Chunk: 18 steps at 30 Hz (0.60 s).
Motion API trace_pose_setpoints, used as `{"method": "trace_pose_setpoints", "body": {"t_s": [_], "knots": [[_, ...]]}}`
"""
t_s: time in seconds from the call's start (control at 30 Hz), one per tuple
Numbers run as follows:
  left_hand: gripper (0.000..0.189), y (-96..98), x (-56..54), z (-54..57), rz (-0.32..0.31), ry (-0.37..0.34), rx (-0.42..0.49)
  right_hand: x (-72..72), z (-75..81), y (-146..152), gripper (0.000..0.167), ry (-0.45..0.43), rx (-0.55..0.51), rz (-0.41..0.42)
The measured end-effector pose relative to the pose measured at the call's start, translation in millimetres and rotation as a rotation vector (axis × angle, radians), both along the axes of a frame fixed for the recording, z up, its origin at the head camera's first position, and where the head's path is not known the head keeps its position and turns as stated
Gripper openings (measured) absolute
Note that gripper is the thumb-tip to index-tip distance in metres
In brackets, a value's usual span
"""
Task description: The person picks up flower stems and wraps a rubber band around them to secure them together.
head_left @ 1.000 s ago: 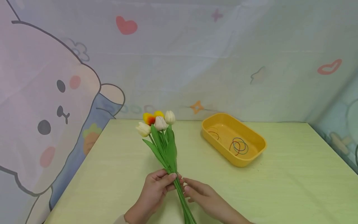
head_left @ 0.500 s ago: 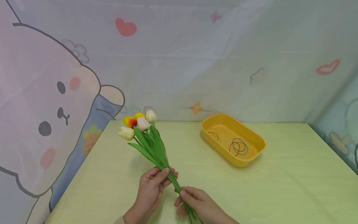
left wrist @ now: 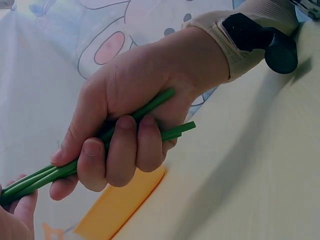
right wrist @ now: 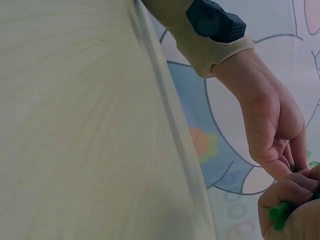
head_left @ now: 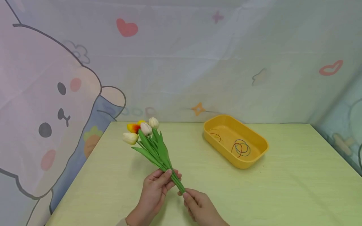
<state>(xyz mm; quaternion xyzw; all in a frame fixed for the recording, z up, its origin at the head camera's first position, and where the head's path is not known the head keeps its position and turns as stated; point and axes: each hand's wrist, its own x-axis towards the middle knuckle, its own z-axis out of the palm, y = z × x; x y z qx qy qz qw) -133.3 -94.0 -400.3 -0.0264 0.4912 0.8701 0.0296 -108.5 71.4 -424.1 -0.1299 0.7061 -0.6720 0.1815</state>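
Note:
A bunch of tulips (head_left: 161, 152) with white, yellow and red-orange blooms leans up and to the left in the head view. My left hand (head_left: 153, 193) pinches the stems below the leaves, thumb on top. Lower down, my right hand (head_left: 200, 207) grips the same stems, hiding their ends in the head view. In the left wrist view, the right hand (left wrist: 127, 115) has its fingers curled round the green stems (left wrist: 42, 181), with cut ends sticking out past the palm. The right wrist view shows stem ends (right wrist: 281, 215) poking from the right fist.
A yellow tray (head_left: 253, 160) stands to the right, farther back on the pale green table (head_left: 297, 188). Inside it lie several coloured rubber bands (head_left: 241, 148). A printed cloth backdrop (head_left: 181, 62) hangs behind the table.
My right hand was beside the stems with loose fingers and now grips their lower part. The tulips have tilted left, and their blooms dipped slightly in the last half second.

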Motion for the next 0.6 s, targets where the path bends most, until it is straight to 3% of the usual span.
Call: {"method": "trace_pose_setpoints", "body": {"t_s": [0.17,0.4,0.47,0.6], "knots": [[0.013,4.2,0.7,-0.2,-0.023,0.003,-0.011,2.5,-1.2,1,0.038,0.176,0.109,-0.051],[0.039,9.9,4.4,1.5,-0.1,0.029,-0.087,1.9,-1.9,2,0.035,0.28,0.149,-0.098],[0.038,10.9,4.6,2.1,-0.091,0.034,-0.106,1.2,-2.5,2,0.033,0.324,0.161,-0.099],[0.028,11.4,4.9,2.6,-0.046,0.035,-0.152,0.0,-4.7,2,0.026,0.498,0.213,-0.092]]}}
